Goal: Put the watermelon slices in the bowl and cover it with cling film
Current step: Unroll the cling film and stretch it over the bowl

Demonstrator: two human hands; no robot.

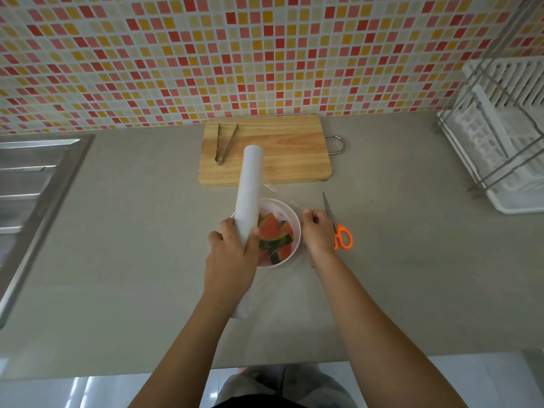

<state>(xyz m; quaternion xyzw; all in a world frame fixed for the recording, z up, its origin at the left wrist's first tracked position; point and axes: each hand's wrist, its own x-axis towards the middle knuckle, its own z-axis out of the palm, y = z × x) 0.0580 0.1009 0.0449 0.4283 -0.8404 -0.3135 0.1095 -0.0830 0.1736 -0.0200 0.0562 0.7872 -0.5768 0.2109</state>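
Note:
A white bowl point(291, 214) stands on the grey counter and holds several watermelon slices point(272, 231) with red flesh and green rind. My left hand point(232, 254) grips a long white roll of cling film point(249, 184) that lies across the bowl's left side and points away from me. A clear sheet of film point(279, 198) stretches from the roll over the bowl. My right hand point(318, 231) pinches the film's free edge just right of the bowl's rim.
Orange-handled scissors point(341, 234) lie right of my right hand. A wooden cutting board point(282, 154) with metal tongs point(225, 142) sits behind the bowl. A steel sink point(32, 184) is at the left, a white dish rack point(500, 134) at the right.

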